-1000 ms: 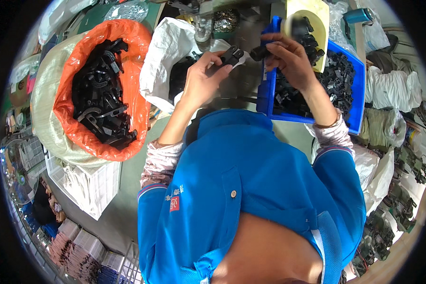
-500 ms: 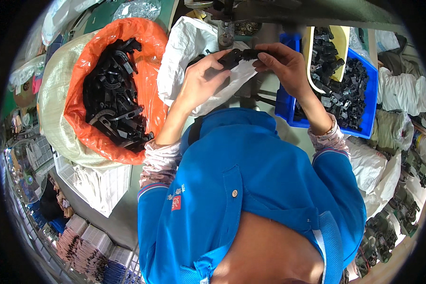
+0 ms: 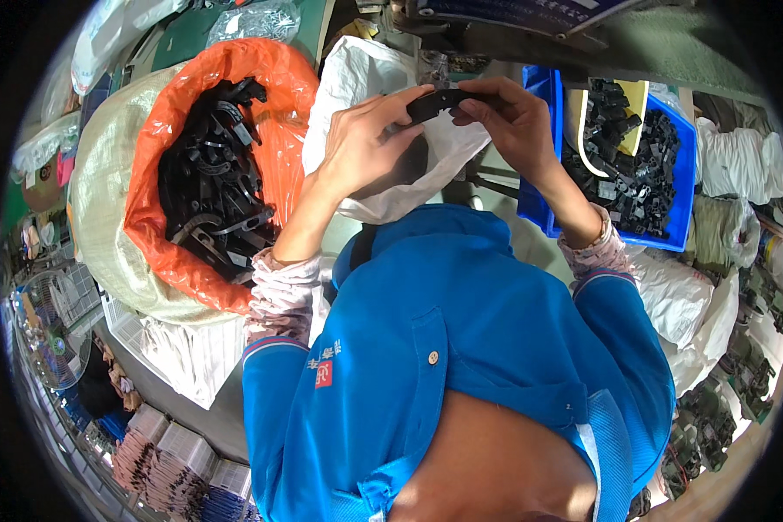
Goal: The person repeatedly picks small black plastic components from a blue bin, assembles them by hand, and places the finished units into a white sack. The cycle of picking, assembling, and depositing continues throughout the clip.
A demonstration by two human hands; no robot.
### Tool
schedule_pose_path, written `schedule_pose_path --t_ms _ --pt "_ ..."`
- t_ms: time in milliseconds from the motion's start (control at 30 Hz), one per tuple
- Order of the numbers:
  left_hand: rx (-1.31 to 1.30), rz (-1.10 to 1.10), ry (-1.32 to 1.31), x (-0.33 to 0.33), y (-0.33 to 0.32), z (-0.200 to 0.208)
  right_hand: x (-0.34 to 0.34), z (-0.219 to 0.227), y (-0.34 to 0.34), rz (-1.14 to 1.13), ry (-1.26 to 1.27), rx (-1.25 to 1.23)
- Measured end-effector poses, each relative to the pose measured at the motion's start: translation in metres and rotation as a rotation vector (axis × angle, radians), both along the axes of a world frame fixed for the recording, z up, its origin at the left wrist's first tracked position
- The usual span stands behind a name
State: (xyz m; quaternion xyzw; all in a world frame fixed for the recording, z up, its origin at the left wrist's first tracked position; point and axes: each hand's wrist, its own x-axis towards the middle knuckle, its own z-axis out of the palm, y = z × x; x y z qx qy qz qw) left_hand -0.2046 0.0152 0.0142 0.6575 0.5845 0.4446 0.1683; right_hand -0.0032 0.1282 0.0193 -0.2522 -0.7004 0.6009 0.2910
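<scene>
My left hand point(image 3: 365, 143) and my right hand point(image 3: 509, 122) are raised together over a white bag point(image 3: 365, 74), both gripping one long black plastic part point(image 3: 439, 100) between fingertips. The left holds its left end, the right its right end. The part is partly hidden by my fingers. My blue shirt fills the lower middle.
An orange bag point(image 3: 274, 83) inside a pale woven sack point(image 3: 104, 217) holds several black plastic parts at the left. A blue bin point(image 3: 683, 187) with small black parts and a yellow scoop point(image 3: 583, 130) stands at the right. White sacks lie at the far right, stacked cartons lower left.
Both hands have come together over the white bag, and the two pieces held apart a second ago now read as one black part held between them. The view shifted left.
</scene>
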Motion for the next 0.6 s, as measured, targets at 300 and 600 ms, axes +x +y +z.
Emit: schedule_pose_path --t_ms 300,600 --pt "0.119 -0.089 0.196 -0.029 0.022 0.012 -0.018 0.008 -0.004 -0.104 0.114 0.116" --pt "0.031 -0.151 0.275 -0.039 0.043 0.025 -0.021 0.004 0.007 -0.148 0.039 0.01"
